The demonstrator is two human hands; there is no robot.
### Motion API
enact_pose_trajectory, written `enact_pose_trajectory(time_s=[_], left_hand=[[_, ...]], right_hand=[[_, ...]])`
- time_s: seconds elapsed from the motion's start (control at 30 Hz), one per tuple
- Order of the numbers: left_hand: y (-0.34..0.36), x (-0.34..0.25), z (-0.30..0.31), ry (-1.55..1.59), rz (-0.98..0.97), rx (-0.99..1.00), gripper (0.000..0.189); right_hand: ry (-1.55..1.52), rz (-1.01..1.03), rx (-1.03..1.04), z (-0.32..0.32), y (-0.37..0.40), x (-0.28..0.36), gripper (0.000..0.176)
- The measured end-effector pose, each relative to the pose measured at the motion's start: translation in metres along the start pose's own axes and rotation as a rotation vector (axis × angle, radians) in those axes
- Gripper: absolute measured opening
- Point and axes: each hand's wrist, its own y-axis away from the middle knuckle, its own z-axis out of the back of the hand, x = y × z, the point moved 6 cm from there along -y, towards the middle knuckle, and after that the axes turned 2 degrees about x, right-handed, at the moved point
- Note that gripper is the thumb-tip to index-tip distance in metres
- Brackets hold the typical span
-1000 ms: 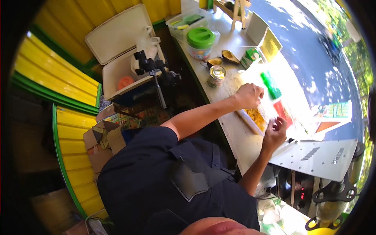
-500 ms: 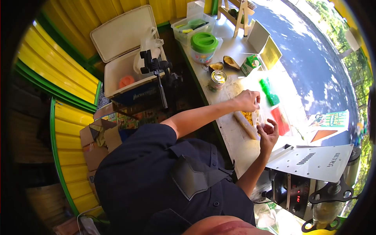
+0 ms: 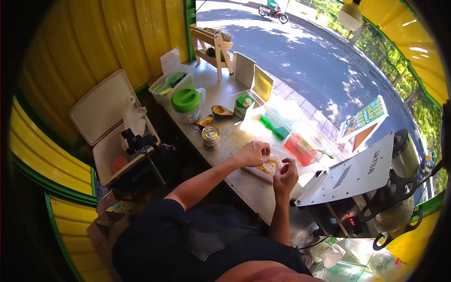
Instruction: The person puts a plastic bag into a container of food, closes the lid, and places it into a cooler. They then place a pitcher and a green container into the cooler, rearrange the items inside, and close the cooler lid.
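On the worktop, a low pale tray (image 3: 257,173) holds yellow food pieces (image 3: 267,168), partly covered by clear plastic (image 3: 272,162). My left hand (image 3: 252,153) bends over its far left side, fingertips pinched at the plastic. From the right, my right hand (image 3: 286,177) comes up with curled fingers, thumb and forefinger closed at the plastic's other edge. The two hands are a short gap apart. An opened tin can (image 3: 211,139) stands left of my left hand, with dark avocado halves (image 3: 221,111) behind it.
Past the hands lie a container with green contents (image 3: 274,126) and one with red contents (image 3: 300,149). A green-lidded tub (image 3: 186,104) and a carton (image 3: 244,104) stand farther back. A metal machine (image 3: 347,176) borders the right; an open cooler (image 3: 123,155) sits left below.
The view has tilted up, showing more road and a passing motorbike. My right hand's fingers, more spread before, are now drawn together, and both hands stay at the tray.
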Motion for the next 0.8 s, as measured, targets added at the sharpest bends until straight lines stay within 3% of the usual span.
enact_pose_trajectory(time_s=[0.13,0.2,0.3,0.4,0.53,0.7,0.8], left_hand=[[-0.002,0.008,0.004,0.03,-0.026,-0.053,0.007],[-0.006,0.008,0.007,-0.158,-0.013,-0.129,0.007],[-0.007,0.009,-0.004,-0.195,-0.064,-0.104,0.007],[-0.013,-0.002,0.012,-0.181,-0.073,-0.117,0.007],[-0.017,0.005,0.024,-0.197,0.011,-0.103,0.008],[-0.013,0.009,0.013,-0.301,-0.011,-0.149,0.009],[-0.015,0.007,0.016,-0.155,0.027,-0.033,0.014]], right_hand=[[-0.071,-0.017,0.011,0.008,-0.004,-0.014,0.033],[-0.055,-0.008,0.022,0.013,-0.004,0.004,0.034],[0.012,0.078,0.06,0.001,-0.005,-0.012,0.034],[-0.129,0.051,0.077,0.014,-0.003,0.005,0.028],[-0.192,-0.053,0.174,0.009,-0.002,-0.007,0.033],[-0.128,-0.018,0.135,0.011,0.004,-0.007,0.03],[-0.102,-0.064,0.141,0.009,0.002,-0.015,0.033]])
